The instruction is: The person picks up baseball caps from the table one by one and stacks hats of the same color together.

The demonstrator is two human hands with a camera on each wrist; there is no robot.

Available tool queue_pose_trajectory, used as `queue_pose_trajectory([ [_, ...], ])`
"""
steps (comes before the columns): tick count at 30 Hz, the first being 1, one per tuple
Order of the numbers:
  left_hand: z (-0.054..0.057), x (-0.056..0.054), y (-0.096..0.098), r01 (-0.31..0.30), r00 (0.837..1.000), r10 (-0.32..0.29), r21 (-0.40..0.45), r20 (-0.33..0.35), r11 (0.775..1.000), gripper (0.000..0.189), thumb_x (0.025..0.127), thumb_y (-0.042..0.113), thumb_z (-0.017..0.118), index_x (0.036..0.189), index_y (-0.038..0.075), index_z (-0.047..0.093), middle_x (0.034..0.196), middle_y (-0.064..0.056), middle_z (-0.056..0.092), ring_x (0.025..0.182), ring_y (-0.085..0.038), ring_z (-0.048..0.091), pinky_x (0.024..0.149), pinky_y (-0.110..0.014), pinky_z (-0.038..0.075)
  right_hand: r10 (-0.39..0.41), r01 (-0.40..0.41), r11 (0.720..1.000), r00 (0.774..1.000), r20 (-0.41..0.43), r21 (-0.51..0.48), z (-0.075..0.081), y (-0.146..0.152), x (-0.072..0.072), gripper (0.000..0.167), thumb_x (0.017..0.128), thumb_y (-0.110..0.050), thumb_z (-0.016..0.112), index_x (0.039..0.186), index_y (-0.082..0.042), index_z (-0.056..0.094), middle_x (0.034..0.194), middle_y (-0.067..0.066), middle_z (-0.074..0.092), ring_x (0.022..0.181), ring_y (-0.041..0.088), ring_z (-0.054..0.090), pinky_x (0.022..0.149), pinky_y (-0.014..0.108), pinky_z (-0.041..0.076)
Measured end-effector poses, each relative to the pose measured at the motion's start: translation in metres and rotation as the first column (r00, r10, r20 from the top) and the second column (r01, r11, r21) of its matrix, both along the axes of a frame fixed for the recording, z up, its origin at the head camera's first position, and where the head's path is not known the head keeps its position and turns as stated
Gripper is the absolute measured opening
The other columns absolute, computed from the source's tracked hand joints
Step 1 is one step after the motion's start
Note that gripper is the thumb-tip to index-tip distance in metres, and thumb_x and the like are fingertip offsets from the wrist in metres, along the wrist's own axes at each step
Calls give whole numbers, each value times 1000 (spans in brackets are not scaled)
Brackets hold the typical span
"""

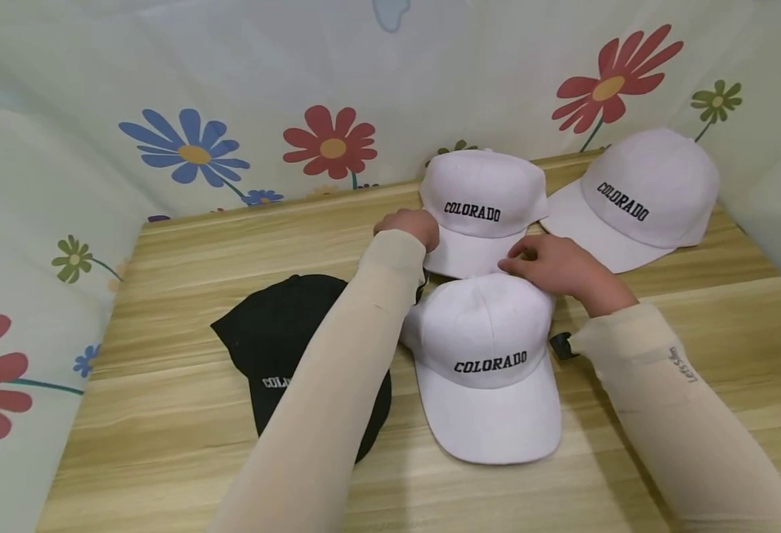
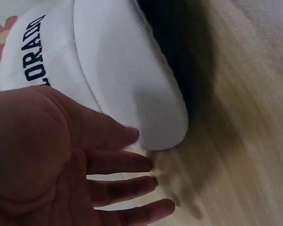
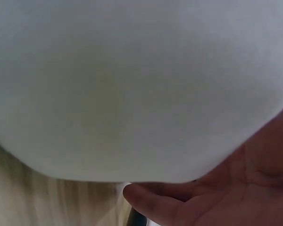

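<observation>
A white baseball cap point(image 1: 477, 200) lettered COLORADO sits at the back centre, brim toward me. My left hand point(image 1: 409, 226) pinches the left side of its brim. In the left wrist view the thumb of that hand point(image 2: 42, 150) lies on the brim point(image 2: 146, 103), and three fingers extend past its edge. At the brim's right front corner my right hand point(image 1: 557, 268) pinches with thumb and forefinger. A second white cap point(image 1: 486, 333) stands just in front. Its rounded crown point(image 3: 132, 94) fills most of the right wrist view and hides part of the right hand point(image 3: 226, 197).
A black cap point(image 1: 283, 326) lies left of the front white cap, partly behind my left sleeve point(image 1: 337, 370). Another white cap point(image 1: 657, 192) sits at the back right. A flower-patterned sheet point(image 1: 263, 66) hangs behind the wooden table point(image 1: 163, 414).
</observation>
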State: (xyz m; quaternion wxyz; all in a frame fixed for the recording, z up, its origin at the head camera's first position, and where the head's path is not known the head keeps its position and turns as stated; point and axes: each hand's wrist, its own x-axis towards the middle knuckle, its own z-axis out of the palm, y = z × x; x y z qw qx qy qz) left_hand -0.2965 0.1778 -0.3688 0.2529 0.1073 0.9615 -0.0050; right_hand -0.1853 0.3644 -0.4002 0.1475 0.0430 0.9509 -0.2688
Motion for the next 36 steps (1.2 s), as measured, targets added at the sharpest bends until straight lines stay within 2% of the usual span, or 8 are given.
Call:
queue_pose_trajectory([
  [5,3,-1,-4,-9,998,6,61,57,998,26,96,25,48,111,11,65,136,-11,46,111,-25,46,92,-37,44,-11,10,1000,1000,-22,-7,1,-3,0,44,96,-46,53,113,-6,62,116,18,63,105,34,57,86,49,46],
  [8,4,-5,-6,21,995,-31,102,91,995,29,98,23,42,113,8,62,144,-14,40,116,-27,43,96,-38,40,-12,11,1000,999,-34,-18,0,-4,-1,42,96,-45,52,111,-7,62,113,17,63,101,32,57,83,47,46],
  [13,1,-14,-10,121,989,-134,171,65,978,25,98,18,35,93,7,58,131,-13,52,109,-24,45,91,-33,38,-43,40,995,998,-40,-87,-2,-4,-2,40,98,-43,51,112,-7,61,114,16,61,101,31,55,82,44,45],
  [18,-4,-17,-15,95,995,-97,258,-4,961,16,93,13,42,79,9,49,107,-9,57,89,-19,47,73,-27,38,-126,119,959,992,-11,-256,-4,-5,-2,45,99,-41,50,120,-2,56,124,20,55,110,33,49,88,43,42],
  [25,-6,-16,-17,37,997,-12,336,-76,941,18,89,18,60,97,3,62,113,-11,63,88,-20,50,78,-29,45,-225,207,919,974,-17,-335,-5,-5,-2,48,97,-41,55,124,-1,53,129,23,53,115,34,48,92,43,42],
  [27,-6,-17,-17,-4,998,29,378,-62,926,23,88,18,63,104,2,64,112,-11,65,87,-20,54,79,-30,48,-250,228,907,968,-16,-354,-5,-5,-2,49,95,-40,58,127,-3,52,132,23,52,118,34,48,95,44,42],
  [30,-6,-18,-18,-96,995,96,450,22,888,28,88,18,66,111,1,63,107,-12,67,83,-23,62,75,-32,53,-279,251,884,960,-14,-394,-3,-4,-2,54,94,-38,60,135,-5,49,139,24,47,125,36,45,101,47,40],
  [36,-1,-20,-18,-206,978,142,564,155,800,34,89,14,68,119,2,59,119,-11,64,94,-27,67,77,-33,57,-342,288,831,939,-29,-476,2,-2,-2,71,92,-31,65,150,-6,33,155,19,32,140,36,35,112,49,35],
])
